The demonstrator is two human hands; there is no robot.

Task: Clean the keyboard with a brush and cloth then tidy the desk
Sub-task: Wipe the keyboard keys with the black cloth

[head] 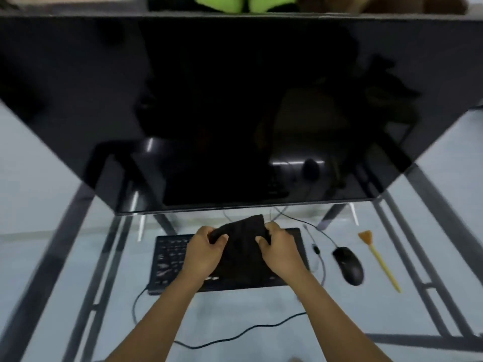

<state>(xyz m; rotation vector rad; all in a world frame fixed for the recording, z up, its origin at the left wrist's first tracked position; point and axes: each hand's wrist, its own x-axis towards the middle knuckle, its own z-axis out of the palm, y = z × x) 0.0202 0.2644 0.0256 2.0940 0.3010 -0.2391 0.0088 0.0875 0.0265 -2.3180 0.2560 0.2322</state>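
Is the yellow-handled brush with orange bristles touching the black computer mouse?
Apart. The head view shows a clear strip of glass desk between the mouse and the brush, lying to its right.

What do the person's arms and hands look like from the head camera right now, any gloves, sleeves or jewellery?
Both forearms are bare as far as the picture shows: no sleeves visible. The left hand and right hand wear no gloves. No watch, bracelet or wristband shows at either wrist, and I can see no rings, though the picture is somewhat blurred, so a thin one could be missed.
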